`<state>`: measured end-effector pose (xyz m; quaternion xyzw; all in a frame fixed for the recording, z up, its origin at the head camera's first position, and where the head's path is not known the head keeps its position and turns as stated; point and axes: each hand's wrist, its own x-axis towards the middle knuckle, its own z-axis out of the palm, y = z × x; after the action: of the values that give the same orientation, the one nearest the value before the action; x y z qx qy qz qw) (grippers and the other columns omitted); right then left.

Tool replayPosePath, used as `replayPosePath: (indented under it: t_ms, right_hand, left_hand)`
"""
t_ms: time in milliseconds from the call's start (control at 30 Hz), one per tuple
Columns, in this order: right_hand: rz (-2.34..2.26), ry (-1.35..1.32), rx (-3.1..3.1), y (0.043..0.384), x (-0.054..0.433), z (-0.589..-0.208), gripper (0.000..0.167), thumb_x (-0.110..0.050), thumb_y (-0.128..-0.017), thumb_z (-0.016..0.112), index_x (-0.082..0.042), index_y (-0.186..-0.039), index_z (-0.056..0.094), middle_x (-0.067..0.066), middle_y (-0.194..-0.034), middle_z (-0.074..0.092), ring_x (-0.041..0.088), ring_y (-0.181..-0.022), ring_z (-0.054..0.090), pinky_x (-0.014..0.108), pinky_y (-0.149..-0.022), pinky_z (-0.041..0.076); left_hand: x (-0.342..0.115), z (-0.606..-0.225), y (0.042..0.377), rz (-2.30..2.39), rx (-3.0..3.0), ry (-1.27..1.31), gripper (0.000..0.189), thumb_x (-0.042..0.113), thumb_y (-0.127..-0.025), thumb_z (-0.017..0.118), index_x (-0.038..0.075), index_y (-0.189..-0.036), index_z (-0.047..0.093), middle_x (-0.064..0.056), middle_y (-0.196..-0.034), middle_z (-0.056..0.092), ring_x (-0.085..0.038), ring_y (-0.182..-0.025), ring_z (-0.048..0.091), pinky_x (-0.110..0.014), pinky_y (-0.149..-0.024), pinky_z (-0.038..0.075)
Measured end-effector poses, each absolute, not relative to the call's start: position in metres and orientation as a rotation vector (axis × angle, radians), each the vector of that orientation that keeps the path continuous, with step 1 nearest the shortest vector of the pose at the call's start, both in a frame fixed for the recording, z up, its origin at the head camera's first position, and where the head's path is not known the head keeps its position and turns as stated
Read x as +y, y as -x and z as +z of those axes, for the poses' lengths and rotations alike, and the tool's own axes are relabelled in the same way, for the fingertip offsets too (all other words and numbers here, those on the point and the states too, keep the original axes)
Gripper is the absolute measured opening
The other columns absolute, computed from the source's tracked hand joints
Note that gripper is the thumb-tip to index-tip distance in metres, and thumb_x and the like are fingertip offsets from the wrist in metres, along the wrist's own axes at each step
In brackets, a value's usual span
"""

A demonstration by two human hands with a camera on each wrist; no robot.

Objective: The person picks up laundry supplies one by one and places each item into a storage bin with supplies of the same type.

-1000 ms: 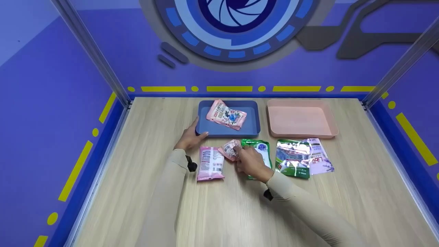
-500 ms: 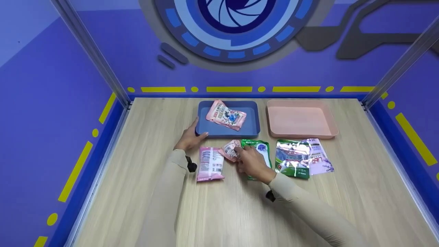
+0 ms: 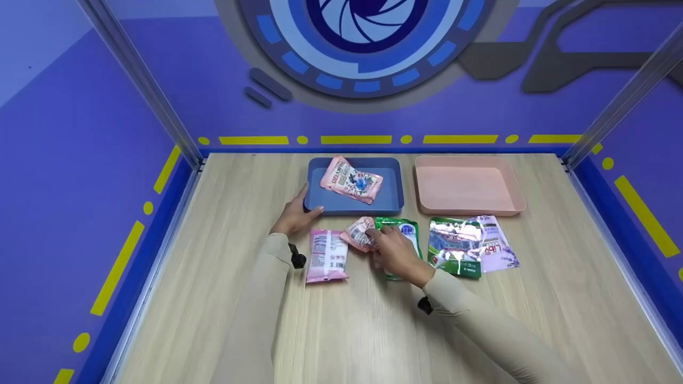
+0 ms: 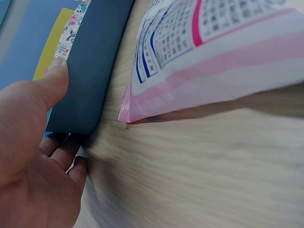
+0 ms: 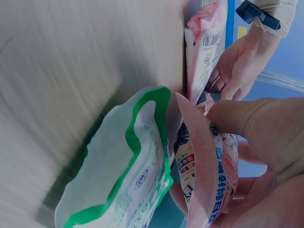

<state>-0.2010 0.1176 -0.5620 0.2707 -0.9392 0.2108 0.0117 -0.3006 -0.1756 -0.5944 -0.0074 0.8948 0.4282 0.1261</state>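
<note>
My left hand (image 3: 295, 216) holds the blue tray (image 3: 312, 205) by its near left corner. In the left wrist view its thumb lies on the rim, with the fingers bent beyond the wall. A pink printed pouch (image 3: 355, 180) lies flat in that tray. My right hand (image 3: 397, 255) pinches another pink pouch (image 3: 359, 233) between thumb and fingers, just in front of the tray; the right wrist view shows this pouch (image 5: 204, 166) upright and creased. Partly hidden under that hand is a green-and-white pouch (image 3: 410, 230). Left of the held pouch lies a pink-and-white packet (image 3: 327, 256).
A pink tray (image 3: 469, 186) containing nothing stands right of the blue one. In front of it, a green shiny pouch (image 3: 455, 248) overlaps a lilac packet (image 3: 496, 248). Purple panels (image 3: 256, 122) enclose the wooden table (image 3: 320, 336) at the back and sides.
The right wrist has shifted slightly right and down while its fingers stay on the pink pouch. The left hand, trays and other packets stay in place.
</note>
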Motion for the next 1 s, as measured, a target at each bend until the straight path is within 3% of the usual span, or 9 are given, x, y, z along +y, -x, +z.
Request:
replayPosePath:
  t_ms: [300, 1000]
  right_hand:
    - [0.629, -0.857, -2.933, 0.202, 0.122, -0.563, 0.058, 0.005, -0.078, 0.077, -0.006, -0.134, 0.065, 0.02, -0.109, 0.065, 0.038, -0.1, 0.06, 0.049, -0.077, 0.057]
    - [0.619, -0.864, -2.907, 0.204, 0.132, -0.558, 0.055, 0.0, -0.082, 0.078, -0.008, -0.135, 0.066, 0.018, -0.121, 0.066, 0.036, -0.112, 0.059, 0.05, -0.088, 0.057]
  left_hand:
    - [-0.176, -0.596, 0.301, 1.208, 2.626, 0.009, 0.092, 0.045, -0.1, 0.065, 0.025, -0.167, 0.005, -0.013, -0.17, 0.019, -0.034, -0.155, 0.02, -0.048, -0.126, 0.019]
    - [-0.175, -0.595, 0.301, 1.229, 2.621, 0.024, 0.091, 0.043, -0.1, 0.065, 0.024, -0.167, 0.007, -0.015, -0.17, 0.02, -0.035, -0.155, 0.02, -0.048, -0.126, 0.018]
